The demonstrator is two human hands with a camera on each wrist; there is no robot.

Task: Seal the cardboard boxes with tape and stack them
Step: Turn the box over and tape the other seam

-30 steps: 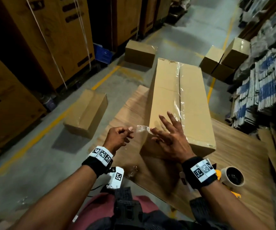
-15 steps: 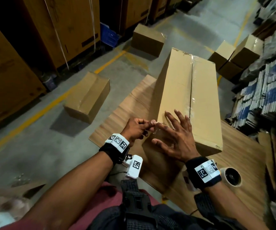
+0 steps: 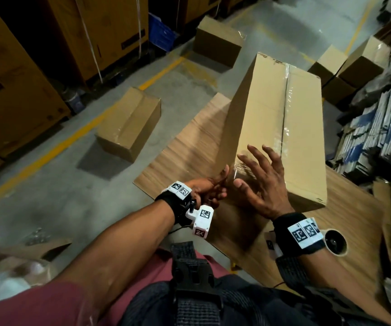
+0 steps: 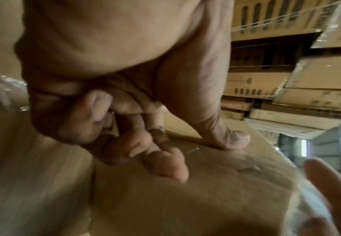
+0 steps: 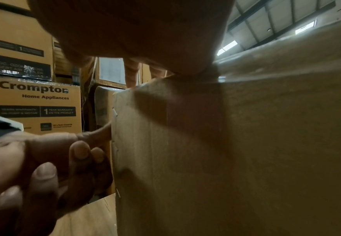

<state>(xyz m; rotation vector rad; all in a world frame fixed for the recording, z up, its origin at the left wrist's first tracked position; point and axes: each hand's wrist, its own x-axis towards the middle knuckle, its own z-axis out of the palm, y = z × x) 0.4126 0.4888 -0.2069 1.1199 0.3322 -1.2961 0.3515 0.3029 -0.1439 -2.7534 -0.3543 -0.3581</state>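
Observation:
A long cardboard box (image 3: 307,128) lies on the wooden table (image 3: 189,161), with clear tape (image 3: 286,109) running along its top seam. A short strip of clear tape (image 3: 241,168) crosses its near left corner. My right hand (image 3: 260,184) lies spread over that corner, fingers straight. My left hand (image 3: 208,191) is against the box's left side; its thumb (image 4: 234,138) presses on the cardboard (image 4: 185,199) while the other fingers curl in, holding nothing. In the right wrist view the left hand (image 5: 44,159) touches the box edge (image 5: 246,143). A tape roll (image 3: 335,242) sits behind my right wrist.
Taped boxes stand on the concrete floor at left (image 3: 131,125), far ahead (image 3: 218,43) and stacked at the right (image 3: 354,64). Bundles of flat printed cartons (image 3: 382,123) line the right side. Tall appliance cartons (image 3: 13,90) and a blue crate (image 3: 159,31) stand at left.
My left hand carried the loose tape end rightward to the box corner, and the strip now lies on the cardboard. The right hand stayed spread over the corner.

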